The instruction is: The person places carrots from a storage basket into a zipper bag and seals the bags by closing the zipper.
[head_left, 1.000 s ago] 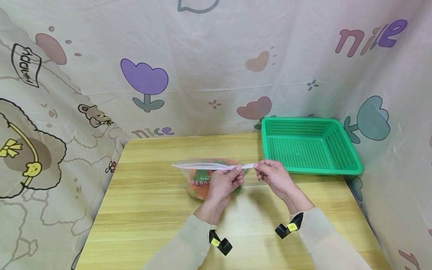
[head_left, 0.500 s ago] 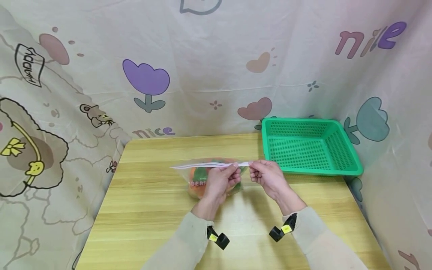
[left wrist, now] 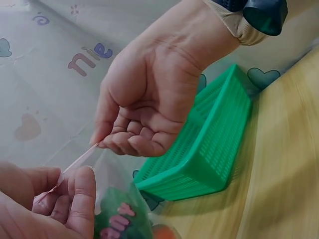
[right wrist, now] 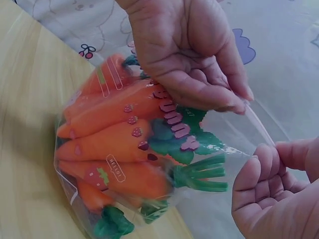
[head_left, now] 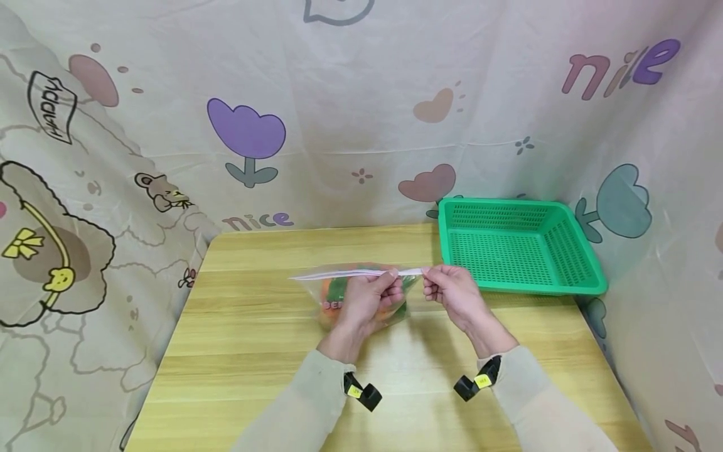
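Note:
A clear zip bag [head_left: 316,289] printed with strawberries and pink letters stands on the table in front of me. Inside it lie several orange carrots [right wrist: 112,149] with green tops, best seen in the right wrist view. My left hand [head_left: 367,298] pinches the white zip strip [head_left: 339,274] along the bag's top, right of its middle, between thumb and curled forefinger. The strip's right end is pinched by my right hand [head_left: 454,295], a short way from the left. Between the two hands the strip runs taut. Part of the bag is hidden behind my left hand.
A green plastic basket [head_left: 522,289] with perforated walls stands at the table's back right, just beyond my right hand. The wooden table [head_left: 237,364] meets a printed cloth [head_left: 339,125] at the back and sides.
Both hands keep hold of the zip strip. My left hand has shifted slightly left; my right hand came left towards it, then moved a little back to the right.

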`<state>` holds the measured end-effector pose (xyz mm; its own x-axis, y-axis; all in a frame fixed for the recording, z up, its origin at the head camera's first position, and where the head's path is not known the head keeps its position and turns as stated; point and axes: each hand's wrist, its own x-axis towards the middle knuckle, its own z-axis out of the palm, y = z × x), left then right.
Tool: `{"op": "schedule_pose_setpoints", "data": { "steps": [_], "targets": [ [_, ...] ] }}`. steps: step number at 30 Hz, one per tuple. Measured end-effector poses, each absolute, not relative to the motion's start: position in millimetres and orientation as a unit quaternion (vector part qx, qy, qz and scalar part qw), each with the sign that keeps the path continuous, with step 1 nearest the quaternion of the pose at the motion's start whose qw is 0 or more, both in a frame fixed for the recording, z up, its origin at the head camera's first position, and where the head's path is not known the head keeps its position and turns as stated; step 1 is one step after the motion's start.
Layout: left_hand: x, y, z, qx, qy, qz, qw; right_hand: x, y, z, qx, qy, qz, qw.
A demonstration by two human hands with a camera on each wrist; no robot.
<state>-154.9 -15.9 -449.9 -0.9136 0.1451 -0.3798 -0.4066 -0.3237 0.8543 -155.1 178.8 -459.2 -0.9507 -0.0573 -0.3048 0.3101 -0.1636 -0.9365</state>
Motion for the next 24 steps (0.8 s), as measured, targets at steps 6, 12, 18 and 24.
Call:
{"op": "schedule_pose_setpoints", "data": {
  "steps": [6, 12, 18, 24],
  "targets": [
    [-156.2, -24.1, -447.5, -0.111, 0.551, 0.809, 0.175, -156.5, 183.6, -459.1, 0.105, 0.643, -0.749, 0.124],
    [-158.8, -32.2, -445.7, -0.114, 0.547, 0.810, 0.176, -157.8, 188.0, -459.7, 0.102, 0.641, -0.751, 0.125],
    [-163.9, -44.6, -444.3, -0.114, 0.564, 0.802, 0.160, -160.4, 196.2, -458.0, 0.104, 0.628, -0.763, 0.107],
    [-170.0, -62.9, -444.8, -0.128, 0.571, 0.797, 0.149, -162.1, 204.3, -459.9, 0.106, 0.633, -0.760, 0.107]
  ]
}}
